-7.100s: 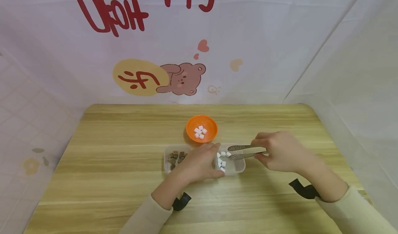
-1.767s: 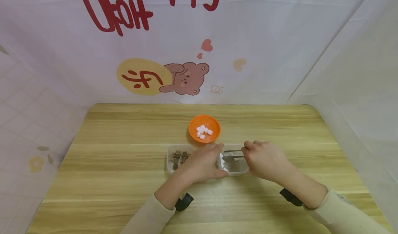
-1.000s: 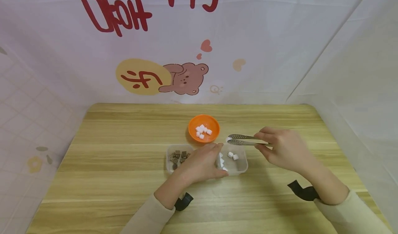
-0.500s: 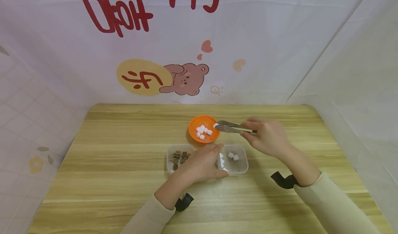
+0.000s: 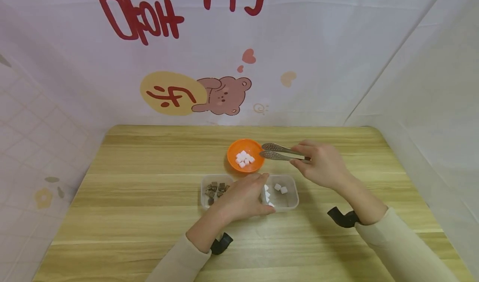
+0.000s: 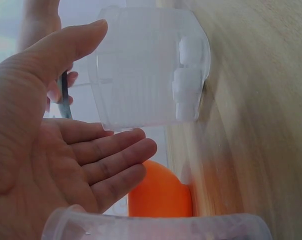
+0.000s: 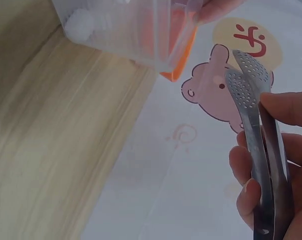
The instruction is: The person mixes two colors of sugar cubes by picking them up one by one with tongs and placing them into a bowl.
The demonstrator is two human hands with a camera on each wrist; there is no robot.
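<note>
My right hand (image 5: 324, 163) holds perforated metal tongs (image 7: 251, 100), fingers curled round the arms. Their tips are slightly spread over the right rim of the orange bowl (image 5: 257, 147), with nothing between them. White cubes (image 5: 244, 154) lie in the bowl. My left hand (image 5: 243, 194) grips the left end of a clear plastic container (image 5: 288, 207), thumb on the near side and fingers on the far side. Two white cubes (image 5: 280, 188) sit in the container's middle; several more line its left end, partly hidden by the hand.
Left of my left hand is a second clear container (image 5: 203, 199) with brown cubes (image 5: 214, 187), its right part hidden by that hand. The wooden table (image 5: 149, 157) ends at a printed white curtain (image 5: 322, 65) behind the bowl.
The tongs pinched a white cube from the right container and carried it up and left to the bowl. The cube is now in the bowl, and the tongs have spread. My left hand stays put.
</note>
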